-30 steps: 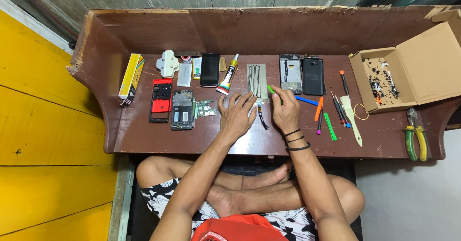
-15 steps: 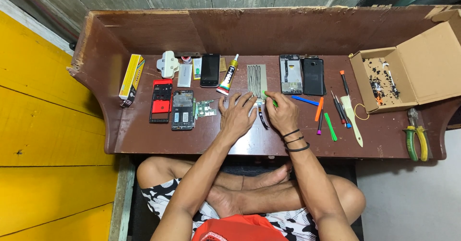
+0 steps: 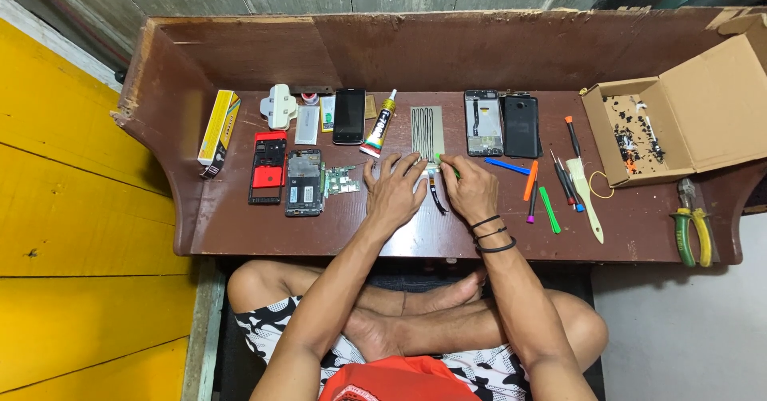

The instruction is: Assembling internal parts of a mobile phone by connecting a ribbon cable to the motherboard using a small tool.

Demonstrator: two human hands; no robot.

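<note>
Both hands sit at frame centre. The left hand lies flat, fingers spread, pinning the small part; the right hand pinches a green tool. The black flex cable runs top-to-bottom between them, nearer the right.

Matt, scuffed brown painted wood bench w/ chipped upper-left edge, plain matt cardboard box upper right, glossy black phone glass, glossy plastic pry tools, rubbery-handled pliers.
</note>
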